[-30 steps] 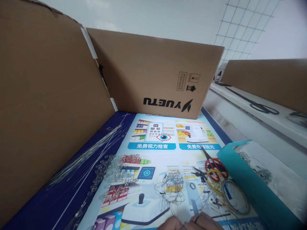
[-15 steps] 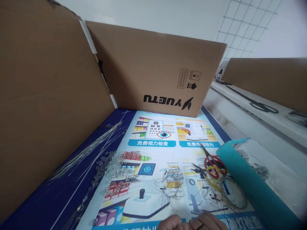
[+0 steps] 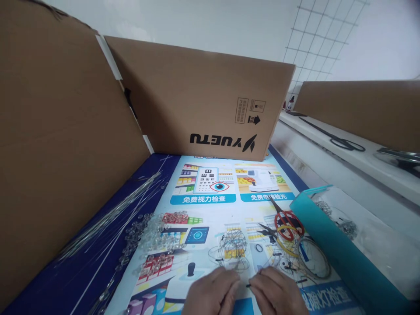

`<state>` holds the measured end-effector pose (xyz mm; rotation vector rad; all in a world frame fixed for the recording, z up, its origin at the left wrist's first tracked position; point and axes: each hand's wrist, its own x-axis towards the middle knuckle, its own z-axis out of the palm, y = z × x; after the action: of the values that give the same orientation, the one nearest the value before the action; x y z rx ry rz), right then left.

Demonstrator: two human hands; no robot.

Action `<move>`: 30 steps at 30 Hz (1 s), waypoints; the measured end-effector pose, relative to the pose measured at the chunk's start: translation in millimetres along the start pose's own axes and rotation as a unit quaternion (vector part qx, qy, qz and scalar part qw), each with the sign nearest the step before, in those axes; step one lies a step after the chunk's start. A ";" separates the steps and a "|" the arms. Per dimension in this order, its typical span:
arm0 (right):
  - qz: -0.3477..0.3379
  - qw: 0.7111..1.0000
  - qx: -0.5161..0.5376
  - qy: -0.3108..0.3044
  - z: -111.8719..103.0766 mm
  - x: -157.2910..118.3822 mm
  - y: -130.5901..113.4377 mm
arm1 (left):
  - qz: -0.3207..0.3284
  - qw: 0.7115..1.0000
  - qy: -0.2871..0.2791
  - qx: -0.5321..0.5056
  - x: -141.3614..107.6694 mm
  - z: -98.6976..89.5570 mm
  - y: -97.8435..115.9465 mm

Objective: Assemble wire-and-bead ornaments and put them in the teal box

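At the bottom centre, my left hand point(image 3: 211, 292) is closed, its fingers pressed together over the printed sheet; whatever it pinches is too small to name. Just to its right, my right hand point(image 3: 277, 291) is also closed, with a small dark bit point(image 3: 248, 285) at its fingertips. A tangle of thin wire point(image 3: 233, 245) lies right beyond the hands. Clear beads point(image 3: 157, 234) are spread to the left. Red-handled scissors point(image 3: 288, 224) and yellow-handled pliers point(image 3: 285, 240) lie beyond my right hand, beside a wire coil point(image 3: 314, 258).
Long thin wires point(image 3: 111, 214) lie on the blue strip at left. Cardboard panels point(image 3: 197, 100) stand at the left and back. A teal folder point(image 3: 341, 245) with a clear bag of wire pieces point(image 3: 344, 223) is at right, near a white ledge point(image 3: 324, 135).
Both hands have risen further into view, and a small gap now shows between them. The view has shifted slightly, so the sheet and panels appear a little further left.
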<state>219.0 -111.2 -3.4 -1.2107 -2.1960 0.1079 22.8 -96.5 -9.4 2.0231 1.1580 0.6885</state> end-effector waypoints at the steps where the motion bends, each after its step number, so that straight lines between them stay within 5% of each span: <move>1: 0.040 0.998 0.037 -0.008 3.0 2.6 0.1 | 0.039 0.995 0.010 0.088 1.5 -4.4 -4.1; 4: 0.136 0.978 0.149 -0.050 7.6 10.3 0.1 | 0.057 0.963 0.020 0.264 4.9 -9.0 -14.1; 9: 0.222 0.942 0.243 -0.058 12.7 13.9 0.9 | 0.103 0.928 -0.016 0.358 10.1 -8.3 -20.3; 14: 0.223 0.922 0.313 -0.052 21.1 14.2 3.2 | 0.121 0.909 -0.029 0.398 14.8 -15.3 -18.9; 30: 0.212 0.891 0.398 -0.048 30.6 16.6 9.3 | 0.078 0.916 -0.054 0.389 20.4 -12.0 -16.4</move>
<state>202.5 -86.2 -23.4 -1.1566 -1.6191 1.1456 15.1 -69.0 -12.7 2.7927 1.3427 0.1703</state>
